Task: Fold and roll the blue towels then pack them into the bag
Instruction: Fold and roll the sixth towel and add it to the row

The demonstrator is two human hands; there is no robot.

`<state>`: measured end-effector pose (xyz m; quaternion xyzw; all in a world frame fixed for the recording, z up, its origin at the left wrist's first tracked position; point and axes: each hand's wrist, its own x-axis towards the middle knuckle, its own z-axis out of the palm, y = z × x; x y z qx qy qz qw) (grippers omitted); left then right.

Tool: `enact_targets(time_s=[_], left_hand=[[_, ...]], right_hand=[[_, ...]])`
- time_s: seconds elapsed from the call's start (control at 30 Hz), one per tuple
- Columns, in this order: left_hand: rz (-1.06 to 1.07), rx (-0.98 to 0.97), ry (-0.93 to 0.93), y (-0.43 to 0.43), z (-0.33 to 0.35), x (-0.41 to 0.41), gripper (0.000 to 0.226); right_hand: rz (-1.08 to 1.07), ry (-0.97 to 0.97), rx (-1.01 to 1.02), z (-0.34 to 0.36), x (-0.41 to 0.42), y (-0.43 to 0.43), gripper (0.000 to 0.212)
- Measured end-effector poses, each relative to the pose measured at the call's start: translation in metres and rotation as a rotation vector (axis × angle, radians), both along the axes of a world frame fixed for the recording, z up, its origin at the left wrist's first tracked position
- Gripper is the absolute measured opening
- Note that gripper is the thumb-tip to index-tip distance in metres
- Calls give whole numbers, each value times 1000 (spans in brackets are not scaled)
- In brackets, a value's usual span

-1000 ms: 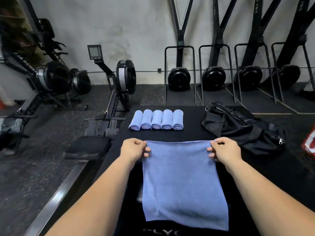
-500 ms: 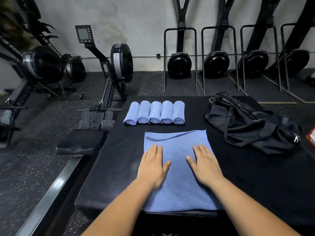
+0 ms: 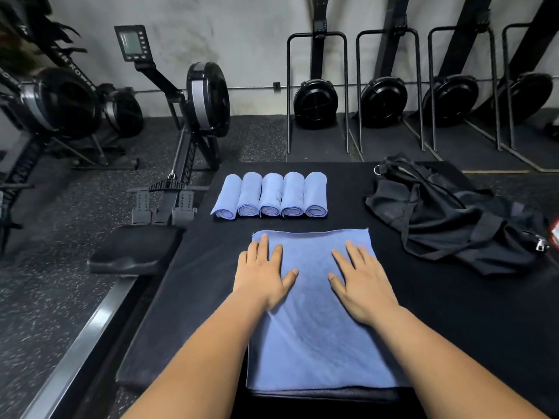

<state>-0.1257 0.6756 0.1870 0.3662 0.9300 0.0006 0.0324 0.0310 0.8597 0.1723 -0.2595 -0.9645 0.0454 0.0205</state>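
Note:
A blue towel point(image 3: 314, 328) lies flat on the black padded platform point(image 3: 193, 285), its near edge at the platform's front. My left hand point(image 3: 263, 273) presses flat on the towel's left part with straight fingers, its outer fingers reaching past the left edge. On the towel's right part my right hand point(image 3: 360, 282) presses flat the same way. Several rolled blue towels point(image 3: 272, 195) lie side by side in a row behind the flat towel. A crumpled black bag point(image 3: 447, 219) sits at the platform's right, with a zipper pull at its right end.
A rowing machine point(image 3: 193, 116) with a monitor stands left of the platform, its black seat point(image 3: 133, 252) and rail close to the platform's left edge. More rowers stand upright along the back wall point(image 3: 384, 98). A red-and-white object point(image 3: 555, 234) shows at the right edge.
A second ago both hands pinched the towel's top corners and held it up. They laid it flat and now press on it, having slid outward and forward over it.

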Motion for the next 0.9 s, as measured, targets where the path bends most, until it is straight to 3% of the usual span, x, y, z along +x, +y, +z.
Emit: enact_targets(time_s=[0.2, 0.37, 0.43, 0.6, 0.73, 0.83, 0.9], left_hand=[[10, -58, -130, 4, 3, -31, 114], [23, 348, -62, -11, -18, -13, 79], [33, 425, -38, -19, -21, -7, 70], [25, 247, 75, -49, -20, 10, 65], [-21, 326, 20, -48, -10, 52, 76], [-133, 184, -95, -57, -21, 93, 88], [-194, 104, -60, -74, -24, 98, 89]], right_hand=[[-6, 5, -12, -2, 3, -3, 81], [-20, 23, -27, -4, 1, -3, 71], [-50, 42, -15, -4, 1, -2, 67], [-65, -2, 119, 4, 4, -15, 70], [-28, 37, 17, 9, 22, -55, 76], [26, -17, -55, -2, 48, -67, 87], [25, 1, -53, -4, 65, -60, 89]])
